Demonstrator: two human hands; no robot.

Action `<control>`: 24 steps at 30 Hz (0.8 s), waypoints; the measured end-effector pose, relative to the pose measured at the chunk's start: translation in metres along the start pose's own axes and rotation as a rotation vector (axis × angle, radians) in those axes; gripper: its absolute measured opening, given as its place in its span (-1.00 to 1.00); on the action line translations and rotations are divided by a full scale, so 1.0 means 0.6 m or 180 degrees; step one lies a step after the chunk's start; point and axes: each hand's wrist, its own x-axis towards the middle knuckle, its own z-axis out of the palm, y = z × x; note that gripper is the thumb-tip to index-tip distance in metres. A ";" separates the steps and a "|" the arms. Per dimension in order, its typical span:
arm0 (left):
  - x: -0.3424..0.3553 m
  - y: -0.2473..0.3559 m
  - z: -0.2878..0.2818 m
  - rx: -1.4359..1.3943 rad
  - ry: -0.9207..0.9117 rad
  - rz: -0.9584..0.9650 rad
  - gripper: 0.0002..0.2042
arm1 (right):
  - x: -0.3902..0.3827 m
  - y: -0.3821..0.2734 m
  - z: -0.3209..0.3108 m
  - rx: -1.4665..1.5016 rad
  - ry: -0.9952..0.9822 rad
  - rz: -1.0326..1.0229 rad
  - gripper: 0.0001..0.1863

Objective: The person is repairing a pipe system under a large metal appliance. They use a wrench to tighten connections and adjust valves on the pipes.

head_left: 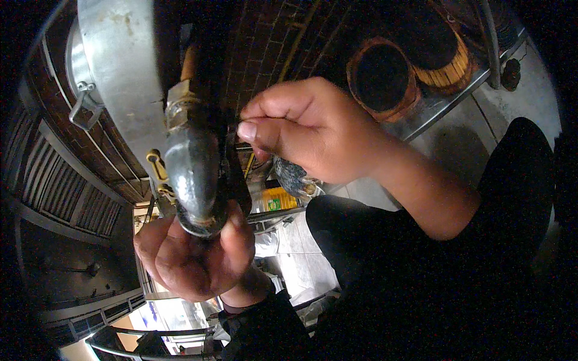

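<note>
A rounded, shiny grey metal fitting (191,171) fills the middle of the view, with a brass nut (179,107) at its upper end and a small brass piece (158,165) along its left side. My left hand (195,262) is closed, its thumb and fingers around the fitting's lower end. To the right of the fitting, my right hand (313,129) is in a pinch, thumb against curled fingers. Whatever lies between those fingertips is dark and I cannot make it out.
A large metal vessel (117,66) with a latch (86,107) stands at the upper left. At the upper right are round brown containers (385,99) by a metal edge. Below my right hand sits a bottle of yellow liquid (278,198). Louvred panels (69,186) line the left.
</note>
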 end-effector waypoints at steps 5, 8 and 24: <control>-0.002 -0.002 0.001 -0.0095 0.0058 0.0019 -0.67 | -0.005 -0.006 0.001 0.0350 0.0012 0.0311 -0.80; -0.005 0.001 0.002 -0.0135 0.0079 -0.0097 -0.67 | -0.006 -0.007 -0.001 0.0529 0.0012 0.0635 -0.78; 0.008 0.003 -0.002 0.0112 -0.0199 0.0029 -0.68 | 0.005 0.002 -0.001 -0.0306 0.0018 -0.0293 -0.82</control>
